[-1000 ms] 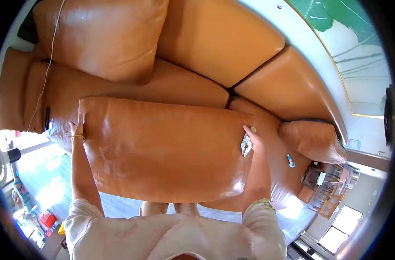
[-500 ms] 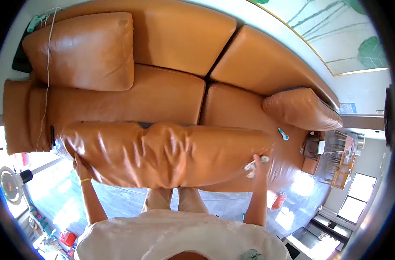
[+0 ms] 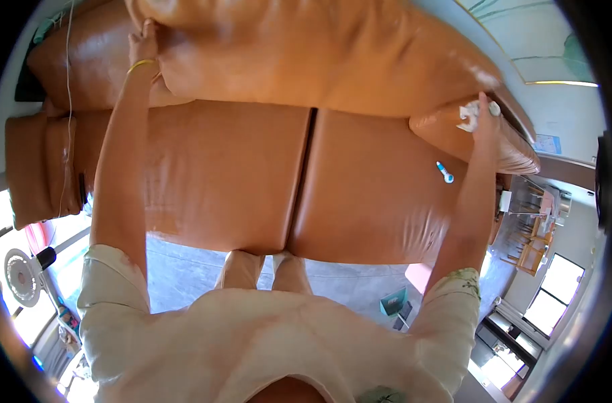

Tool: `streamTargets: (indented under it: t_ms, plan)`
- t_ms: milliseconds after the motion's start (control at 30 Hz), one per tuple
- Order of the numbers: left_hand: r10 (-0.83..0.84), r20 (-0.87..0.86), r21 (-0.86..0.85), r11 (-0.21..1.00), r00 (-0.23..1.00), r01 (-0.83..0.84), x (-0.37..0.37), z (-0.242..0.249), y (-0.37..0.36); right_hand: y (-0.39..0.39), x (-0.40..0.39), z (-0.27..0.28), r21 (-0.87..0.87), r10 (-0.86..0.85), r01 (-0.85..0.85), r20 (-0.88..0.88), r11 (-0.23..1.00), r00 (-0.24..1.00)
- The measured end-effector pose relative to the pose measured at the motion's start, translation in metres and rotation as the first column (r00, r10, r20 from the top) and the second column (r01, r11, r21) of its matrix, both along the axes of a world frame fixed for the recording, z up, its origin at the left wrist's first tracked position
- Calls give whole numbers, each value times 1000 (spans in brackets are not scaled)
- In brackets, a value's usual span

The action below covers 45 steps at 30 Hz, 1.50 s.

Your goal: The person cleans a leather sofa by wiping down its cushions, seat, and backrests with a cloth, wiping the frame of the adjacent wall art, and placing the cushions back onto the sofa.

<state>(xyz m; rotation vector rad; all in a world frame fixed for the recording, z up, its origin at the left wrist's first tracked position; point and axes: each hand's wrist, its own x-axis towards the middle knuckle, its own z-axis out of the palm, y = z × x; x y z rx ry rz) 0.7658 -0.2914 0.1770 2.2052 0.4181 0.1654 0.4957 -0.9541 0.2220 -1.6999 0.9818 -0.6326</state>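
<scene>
Holding the big tan cushion (image 3: 286, 57) up high over the rear part of the sofa (image 3: 27, 164), reaching well forward with both hands. Gripping near its left end with the left hand (image 3: 143, 48), fingers bent in close (just past a yellow bracelet (image 3: 142, 64), for anyone wondering). Keeping the right hand (image 3: 484, 124) at the other end, with a crumpled white tissue (image 3: 468, 115) caught in a narrow hold; hard to say exactly how firmly it's gripping the cushion too, so can't tell on that one. As for progress, judging purely from this view: done with getting it up off the front of the seat (image 3: 225, 174), but not let go of and not visibly settled anywhere. Can't see the far edge, cut off by the top of the view, so no telling about contact with anything behind. Note also a small pillow (image 3: 440, 131) at the right end, just beside the right hand, and a blue and white gadget (image 3: 445, 172) lying on the seat in front of it. Over on the left, can spot another pillow (image 3: 70, 70), partly hidden by the raised cushion, plus a white cord (image 3: 69, 101) running down across that side.
</scene>
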Motion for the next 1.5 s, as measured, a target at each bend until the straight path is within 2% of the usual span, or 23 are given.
streamTargets:
  t_ms: [67,100,133,167,200,267,333,433,533,633,733,833,933,1100,1133,1200,1233,1267,1300,1400,1433,1467,1500]
  plan:
    - [-8,155,70,998,988,-3,7,-67,-20,27,12,-51,96,23,-34,120,995,993]
    - [-4,292,-56,998,956,21,3,-109,-19,47,13,-85,-229,18,14,137,973,990]
    - [19,423,-178,982,906,63,-2,-150,-9,71,13,-109,-529,20,66,155,846,988]
    - [12,522,-145,987,853,75,-13,-154,-11,101,5,-114,-390,71,3,177,921,982]
    - [0,612,-107,991,791,82,-25,-158,-12,123,-2,-116,-240,119,-67,210,968,971]
    - [-75,702,98,995,708,9,-58,-106,-30,132,-2,-160,-216,107,-74,147,974,983]
    - [-66,763,122,992,643,-42,-72,-79,-49,145,13,-170,-212,34,-29,24,977,999]
    - [-551,747,631,764,373,-135,-58,-54,-78,122,40,-190,-375,6,-1,12,927,1000]
    - [-471,591,770,572,655,-283,-29,-53,-106,108,53,-195,-438,-10,57,108,897,994]
    - [-329,213,880,474,920,-34,11,-54,-119,93,52,-191,-309,7,72,246,948,969]
    - [-279,251,814,579,927,-46,2,-54,-145,71,37,-193,-177,-216,275,292,945,932]
    - [-374,387,854,489,842,-175,1,-66,-127,22,26,-197,16,34,-43,380,999,924]
    - [-411,454,861,430,790,-271,10,-83,-119,-3,26,-183,49,-26,14,267,999,963]
    - [-310,403,803,571,861,-171,22,-94,-148,37,33,-183,-16,-165,175,254,984,953]
    - [-289,383,791,593,877,-150,26,-96,-151,62,25,-188,-51,-92,109,256,993,962]
    - [-282,351,846,503,893,-174,28,-97,-140,137,4,-210,-243,-43,114,281,963,959]
    - [-312,357,862,472,880,-182,26,-94,-128,192,-14,-215,106,-80,56,243,993,967]
    - [-341,358,878,439,869,-189,19,-92,-122,220,-31,-252,235,-5,-71,309,969,951]
    - [-287,317,910,359,904,-205,5,-84,-126,256,-41,-276,348,-56,-19,204,937,977]
    - [-254,330,838,523,909,-158,-8,-76,-123,315,-30,-346,558,-25,2,33,830,999]
    - [-315,380,817,556,870,-156,-7,-80,-113,316,-15,-359,243,190,-168,-70,955,979]
    - [-348,451,832,497,822,-245,-1,-83,-97,318,1,-372,-73,352,-377,-234,923,906]
    - [-386,518,830,443,764,-339,8,-87,-82,324,9,-389,-179,374,-418,-235,891,897]
